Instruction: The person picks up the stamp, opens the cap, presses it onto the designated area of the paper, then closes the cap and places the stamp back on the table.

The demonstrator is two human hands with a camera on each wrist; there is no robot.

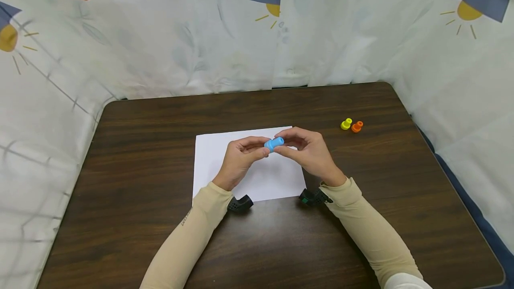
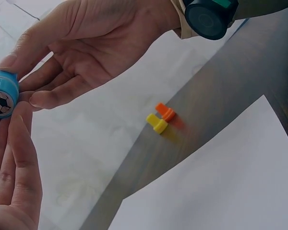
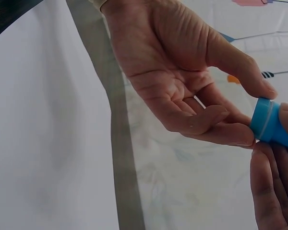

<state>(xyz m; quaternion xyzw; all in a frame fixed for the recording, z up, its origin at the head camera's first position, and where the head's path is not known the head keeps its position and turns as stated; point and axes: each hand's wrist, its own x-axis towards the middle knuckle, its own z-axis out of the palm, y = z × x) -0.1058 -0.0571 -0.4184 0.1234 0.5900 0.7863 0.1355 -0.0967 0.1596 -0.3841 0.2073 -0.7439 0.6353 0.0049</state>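
Both hands hold a small light-blue toy stamp (image 1: 274, 144) above a sheet of white paper (image 1: 265, 182). In the head view the left hand (image 1: 240, 158) pinches its wider end between thumb and fingers. From the other side, the right hand (image 1: 314, 153) pinches it near the narrow handle, which points right. A black-and-white football picture shows on the stamp's round end (image 2: 0, 103) in the left wrist view. The right wrist view shows a thin pale line round the blue body (image 3: 265, 120). Fingers hide part of the stamp.
A yellow stamp (image 1: 346, 124) and an orange stamp (image 1: 357, 126) stand side by side at the back right of the dark wooden table (image 1: 140, 159). A white printed curtain (image 1: 225, 48) hangs behind and beside it. Each wrist wears a black camera (image 1: 240, 204).
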